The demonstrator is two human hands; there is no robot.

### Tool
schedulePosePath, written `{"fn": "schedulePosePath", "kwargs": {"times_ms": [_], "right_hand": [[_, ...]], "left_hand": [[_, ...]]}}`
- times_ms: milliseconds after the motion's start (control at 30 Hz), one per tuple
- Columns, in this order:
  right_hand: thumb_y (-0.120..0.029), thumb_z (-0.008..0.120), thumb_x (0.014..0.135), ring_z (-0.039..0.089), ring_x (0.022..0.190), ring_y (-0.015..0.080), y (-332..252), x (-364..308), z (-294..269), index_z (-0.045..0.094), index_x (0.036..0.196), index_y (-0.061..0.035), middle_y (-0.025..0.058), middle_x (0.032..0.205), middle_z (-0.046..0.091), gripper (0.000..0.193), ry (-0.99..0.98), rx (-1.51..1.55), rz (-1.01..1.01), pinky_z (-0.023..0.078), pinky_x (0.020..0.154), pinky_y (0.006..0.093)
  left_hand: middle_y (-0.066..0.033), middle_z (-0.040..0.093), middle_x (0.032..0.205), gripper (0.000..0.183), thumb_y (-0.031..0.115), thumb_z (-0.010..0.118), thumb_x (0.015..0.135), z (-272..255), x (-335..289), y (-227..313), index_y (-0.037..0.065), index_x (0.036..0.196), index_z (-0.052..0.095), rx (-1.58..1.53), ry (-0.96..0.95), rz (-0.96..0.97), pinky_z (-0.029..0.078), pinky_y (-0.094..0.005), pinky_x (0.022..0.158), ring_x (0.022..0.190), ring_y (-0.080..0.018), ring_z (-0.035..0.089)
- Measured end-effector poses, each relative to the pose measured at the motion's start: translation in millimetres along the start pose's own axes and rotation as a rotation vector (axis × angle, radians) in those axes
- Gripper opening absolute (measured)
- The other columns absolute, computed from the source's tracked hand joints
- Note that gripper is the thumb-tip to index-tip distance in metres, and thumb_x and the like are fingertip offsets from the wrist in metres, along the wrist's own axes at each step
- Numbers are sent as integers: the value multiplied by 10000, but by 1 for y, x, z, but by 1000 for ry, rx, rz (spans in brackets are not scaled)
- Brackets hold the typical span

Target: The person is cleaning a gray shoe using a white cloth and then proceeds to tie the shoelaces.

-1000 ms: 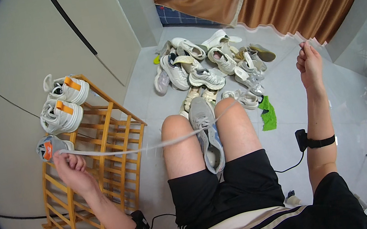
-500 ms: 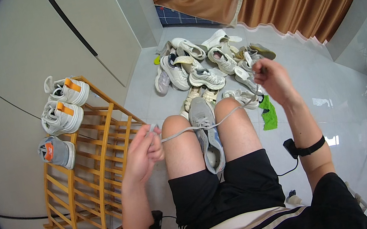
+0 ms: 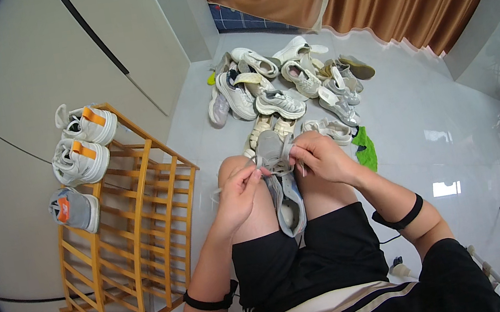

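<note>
A grey sneaker [image 3: 295,218] rests between my knees, its opening toward me and its toe pointing away. My left hand [image 3: 240,197] is at the left side of its lacing, fingertips pinching a grey shoelace [image 3: 274,168]. On the other side, my right hand [image 3: 324,158] is closed on the lace close to the tongue. Parts of the lace ends are hidden behind my fingers or blurred.
At my left stands a slatted wooden shoe rack [image 3: 136,224] bearing two white sneakers [image 3: 80,161] and one grey-blue sneaker [image 3: 76,210]. Ahead lies a pile of mostly white shoes [image 3: 281,104] on the tiled floor. Beside my right knee is a green cloth [image 3: 364,149].
Both hands have come inward from wide apart to the sneaker's lacing. The lace, stretched out across my knees before, is now gathered over the shoe.
</note>
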State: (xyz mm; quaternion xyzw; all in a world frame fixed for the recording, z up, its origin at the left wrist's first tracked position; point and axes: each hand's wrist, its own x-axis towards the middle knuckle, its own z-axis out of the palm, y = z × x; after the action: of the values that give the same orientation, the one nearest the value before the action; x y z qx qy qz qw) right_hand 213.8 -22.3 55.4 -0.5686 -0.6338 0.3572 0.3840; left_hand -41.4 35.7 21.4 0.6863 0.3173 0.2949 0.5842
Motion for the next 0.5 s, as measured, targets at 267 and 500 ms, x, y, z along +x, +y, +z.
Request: {"fn": "schedulePosePath", "kwargs": {"times_ms": [267,500], "right_hand": [[116,635,932,752,777,155,34,-16,19,776,1125,36,103,924,788,253,-93,251,86,609,755,289],[136,637,877,775,938,195,54,-24,25,778,1138,44,138,981,803,310,15,118,15,611,864,315]], "left_hand": [[-63,708,800,215,137,645,1086,4,-3,-26,-44,1161,732,-123,41,-249,500,-227,554,602,-102,633],[-110,775,837,165,27,779,958,14,-8,-26,-65,1091,751,-57,43,-300,595,-261,634,739,-149,766]]}}
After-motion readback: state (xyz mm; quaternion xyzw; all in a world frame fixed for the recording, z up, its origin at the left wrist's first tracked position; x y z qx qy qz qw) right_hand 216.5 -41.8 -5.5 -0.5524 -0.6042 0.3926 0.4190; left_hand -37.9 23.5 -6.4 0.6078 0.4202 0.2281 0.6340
